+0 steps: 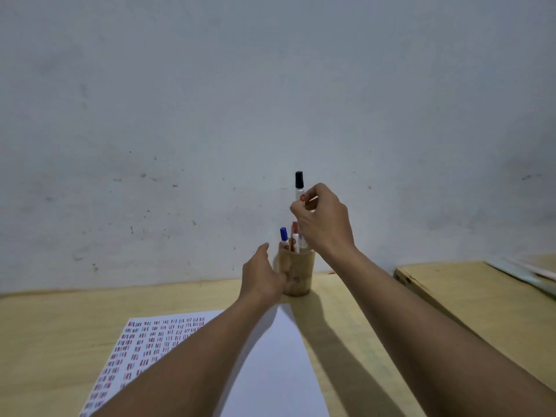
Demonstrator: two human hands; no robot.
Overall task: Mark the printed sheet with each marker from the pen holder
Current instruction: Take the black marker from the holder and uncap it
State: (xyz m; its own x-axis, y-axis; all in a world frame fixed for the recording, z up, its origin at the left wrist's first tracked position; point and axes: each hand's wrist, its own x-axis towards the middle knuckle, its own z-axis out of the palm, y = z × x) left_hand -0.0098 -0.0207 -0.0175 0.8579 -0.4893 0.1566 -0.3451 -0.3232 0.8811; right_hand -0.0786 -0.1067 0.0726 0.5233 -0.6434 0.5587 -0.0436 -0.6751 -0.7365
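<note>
So the black-capped marker [299, 188] is standing upright w/ its cap at 12 o'clock, and its lower end is still dipping into the pen holder [298, 273]. The right hand [323, 219] is pinching it around the white barrel w/ thumb and fingertips closed on it, coming in from about 4 o'clock. The holder is a round wooden-looking cup sitting on the table [48, 332] close to the back edge, right by the wall [210, 100]. Inside it a blue-capped marker [283, 236] is poking up at the 10 o'clock side, and a red-capped marker [294, 233] is sitting between the blue one and the black one, partly hidden behind the right hand.

The left hand [263, 276] is touching the holder's side at 9 o'clock, fingers curling around the cup, tho can't tell how tight since the far fingers are hidden. The printed sheet [168, 335] is lying flat at 6 o'clock from the holder, nearer the person, w/ rows of small red/blue marks covering its left part; the right part is blank white. Both forearms are crossing over it. At 3 o'clock there's a second table [469, 293], w/ some pale stuff on its far corner, too blurry to ID.
</note>
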